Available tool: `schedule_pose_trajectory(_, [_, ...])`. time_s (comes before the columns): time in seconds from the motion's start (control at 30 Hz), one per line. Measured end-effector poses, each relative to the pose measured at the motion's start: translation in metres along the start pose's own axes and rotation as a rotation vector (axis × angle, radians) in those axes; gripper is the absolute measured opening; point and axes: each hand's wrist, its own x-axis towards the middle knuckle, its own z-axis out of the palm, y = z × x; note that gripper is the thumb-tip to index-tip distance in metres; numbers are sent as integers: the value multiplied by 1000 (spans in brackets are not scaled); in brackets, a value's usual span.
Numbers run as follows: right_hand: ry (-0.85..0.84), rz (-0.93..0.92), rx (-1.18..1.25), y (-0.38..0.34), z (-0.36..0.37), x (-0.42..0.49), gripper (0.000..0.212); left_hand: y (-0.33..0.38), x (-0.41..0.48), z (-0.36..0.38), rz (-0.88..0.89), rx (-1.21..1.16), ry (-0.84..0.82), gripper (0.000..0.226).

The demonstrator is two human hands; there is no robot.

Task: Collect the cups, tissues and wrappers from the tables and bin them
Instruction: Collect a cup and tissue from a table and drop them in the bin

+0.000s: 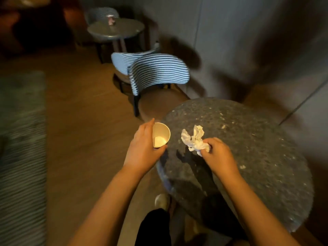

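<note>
- Speckled round tabletop (262,157): fills the lower right.
- Striped chair (159,71): stands just beyond the tabletop's far edge.
- Left grip (142,147): wraps round a paper cup (161,134) at the tabletop's left edge, with the cup's mouth tilted up.
- Right grip (220,155): pinches a crumpled white tissue (193,139) over the tabletop, beside the cup.

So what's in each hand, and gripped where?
Left hand grips the paper cup round its side; right hand pinches the crumpled tissue at its near end.
</note>
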Motion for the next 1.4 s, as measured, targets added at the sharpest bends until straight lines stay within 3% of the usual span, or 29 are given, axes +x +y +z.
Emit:
schedule_pose_trajectory(0.37, [-329, -590, 122, -285, 130, -111, 12, -107, -256, -249, -457, 259, 524, 89])
schedule_pose_trajectory(0.7, [-719, -981, 280, -554, 314, -367, 10, -204, -583, -445, -912, 354, 836, 89])
schedule_pose_trajectory(0.97, [-1099, -1215, 464, -708, 413, -617, 20, -213, -829, -535, -1266, 503, 1111, 88])
schedule_pose_trajectory(1.13, [-1246, -1376, 521, -779, 464, -729, 10, -230, -927, -563, -1421, 577, 1250, 87])
schedule_pose_trajectory(1.4, [-1463, -1560, 533, -902, 567, -879, 13, -295, -1048, -649, -1634, 612, 1363, 86])
